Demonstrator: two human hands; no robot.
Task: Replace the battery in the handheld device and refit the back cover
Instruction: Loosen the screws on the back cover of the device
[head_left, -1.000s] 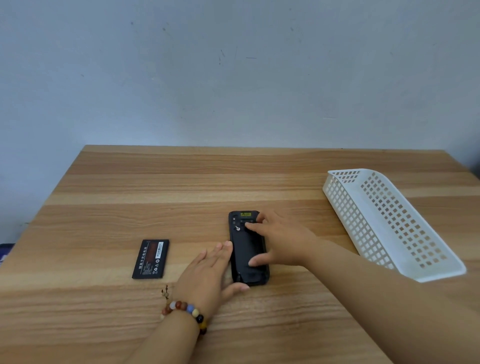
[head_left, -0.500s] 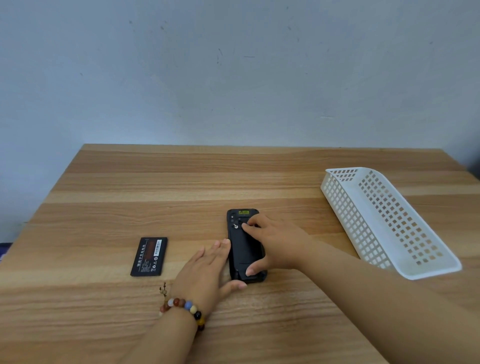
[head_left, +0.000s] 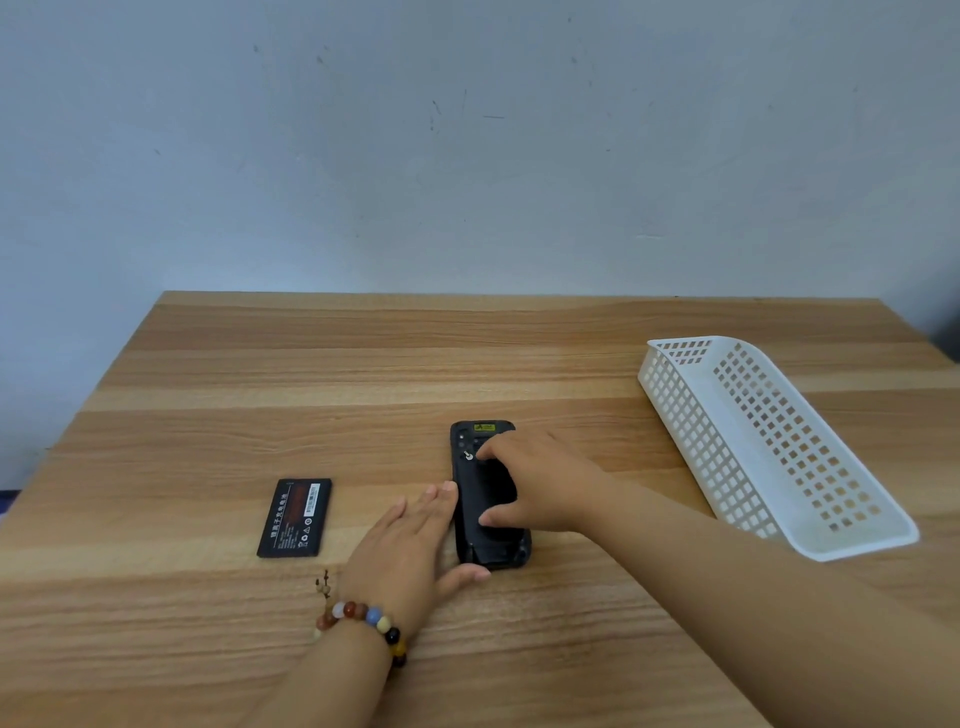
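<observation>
A desk of pale wood grain, smooth with a soft sheen, carries a handheld device cased in matt black plastic, a small bright metal-looking fastener set near its top. The flat black battery alongside wears a smooth, faintly glossy printed label. A basket of white perforated plastic looks smooth and slightly shiny. Polished, glossy beads in mixed colours form a bracelet at one wrist. Behind, the painted wall is matt and scuffed.

Right of device: basket; left: battery; open tabletop beyond.
</observation>
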